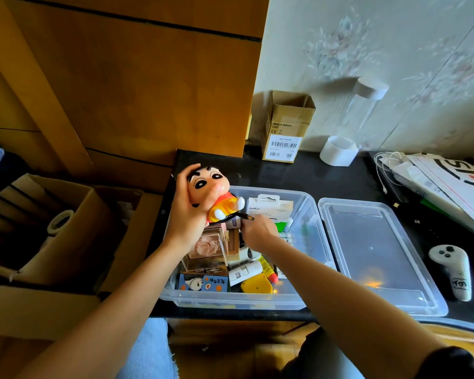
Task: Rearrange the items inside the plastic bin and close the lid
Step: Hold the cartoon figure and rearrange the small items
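Observation:
A clear plastic bin [309, 214] sits on the black desk, packed with small items: a white Belkin package [268, 207], a rose in a clear case [207, 248], a blue cartoon box [203, 283], a yellow object [256, 285]. My left hand [186, 214] grips a cartoon boy figure [211, 190] by its head, above the bin's far left corner. My right hand [257, 231] reaches into the bin and pinches a black cable with a metal plug [245, 216] under the figure. The clear lid [375, 253] lies flat to the right of the bin.
A white controller [453, 269] lies right of the lid. Papers and white cables [433, 176] pile at the far right. A small cardboard box [285, 127] and a white cylinder [338, 150] stand by the wall. Open cardboard boxes [60, 228] sit left of the desk.

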`<control>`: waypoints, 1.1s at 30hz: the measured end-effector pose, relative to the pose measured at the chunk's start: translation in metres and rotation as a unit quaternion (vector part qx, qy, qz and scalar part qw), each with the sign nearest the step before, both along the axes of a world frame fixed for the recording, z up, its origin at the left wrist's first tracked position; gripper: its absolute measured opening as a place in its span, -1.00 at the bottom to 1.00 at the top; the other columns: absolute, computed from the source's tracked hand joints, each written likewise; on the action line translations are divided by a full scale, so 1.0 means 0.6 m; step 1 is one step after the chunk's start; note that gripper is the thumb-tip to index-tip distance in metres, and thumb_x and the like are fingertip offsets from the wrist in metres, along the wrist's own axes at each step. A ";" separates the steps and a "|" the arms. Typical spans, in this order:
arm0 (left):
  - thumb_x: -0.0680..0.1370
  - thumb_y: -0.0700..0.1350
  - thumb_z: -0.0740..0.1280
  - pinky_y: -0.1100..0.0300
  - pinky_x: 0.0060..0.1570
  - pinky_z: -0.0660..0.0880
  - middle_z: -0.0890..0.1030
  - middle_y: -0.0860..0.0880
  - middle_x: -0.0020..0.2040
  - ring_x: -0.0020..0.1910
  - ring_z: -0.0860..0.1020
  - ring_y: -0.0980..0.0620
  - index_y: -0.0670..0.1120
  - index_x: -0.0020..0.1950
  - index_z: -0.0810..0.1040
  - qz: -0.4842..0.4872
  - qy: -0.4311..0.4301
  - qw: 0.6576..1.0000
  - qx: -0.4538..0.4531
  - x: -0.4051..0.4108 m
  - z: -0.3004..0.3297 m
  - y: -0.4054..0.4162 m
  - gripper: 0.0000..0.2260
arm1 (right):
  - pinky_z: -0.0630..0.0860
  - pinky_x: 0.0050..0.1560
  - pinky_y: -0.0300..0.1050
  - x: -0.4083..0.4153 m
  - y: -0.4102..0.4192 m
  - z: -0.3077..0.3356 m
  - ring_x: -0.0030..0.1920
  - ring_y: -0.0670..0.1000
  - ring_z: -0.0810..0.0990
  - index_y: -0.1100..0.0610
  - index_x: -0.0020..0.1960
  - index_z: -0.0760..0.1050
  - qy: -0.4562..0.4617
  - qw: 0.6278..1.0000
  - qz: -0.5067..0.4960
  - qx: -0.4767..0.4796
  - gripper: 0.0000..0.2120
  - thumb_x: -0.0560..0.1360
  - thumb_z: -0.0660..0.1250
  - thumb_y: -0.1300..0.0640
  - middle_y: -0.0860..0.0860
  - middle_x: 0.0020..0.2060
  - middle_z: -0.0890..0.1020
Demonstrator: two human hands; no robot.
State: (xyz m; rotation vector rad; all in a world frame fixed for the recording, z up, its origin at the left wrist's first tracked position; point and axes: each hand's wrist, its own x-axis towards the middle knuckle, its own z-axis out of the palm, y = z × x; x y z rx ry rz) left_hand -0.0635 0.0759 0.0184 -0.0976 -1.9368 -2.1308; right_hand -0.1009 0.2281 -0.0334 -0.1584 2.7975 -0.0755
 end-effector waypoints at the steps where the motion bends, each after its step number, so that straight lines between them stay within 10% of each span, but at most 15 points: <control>1: 0.34 0.19 0.39 0.40 -0.22 0.52 0.50 0.11 0.15 0.03 0.57 0.25 0.13 0.27 0.34 0.002 0.002 1.000 -0.002 0.000 0.000 0.000 -0.46 | 0.39 -0.32 -0.20 -0.001 -0.003 -0.002 -0.22 0.02 0.44 0.12 0.20 0.49 -0.001 1.000 -0.014 -0.006 -0.76 0.58 0.16 0.21 0.03 -0.17 0.48; 20: 0.46 0.02 0.39 0.44 -0.21 0.49 0.49 0.06 0.16 0.03 0.56 0.30 0.00 0.32 0.33 0.027 0.008 0.999 -0.020 -0.002 0.000 -0.001 -0.53 | 0.36 -0.43 -0.26 -0.001 0.005 -0.053 -0.33 -0.05 0.49 -0.04 0.12 0.60 -0.072 0.927 -0.193 -0.313 -0.77 0.53 0.26 0.12 -0.08 -0.31 0.58; 33: 0.43 0.05 0.36 0.40 -0.16 0.50 0.50 0.09 0.16 0.04 0.55 0.27 0.06 0.30 0.34 0.025 0.000 0.999 -0.036 0.000 0.000 -0.006 -0.53 | 0.53 -0.21 -0.05 0.006 0.021 -0.025 -0.24 0.04 0.57 0.23 -0.03 0.61 -0.016 0.938 -0.193 -0.288 -0.80 0.52 0.33 0.09 0.09 -0.21 0.65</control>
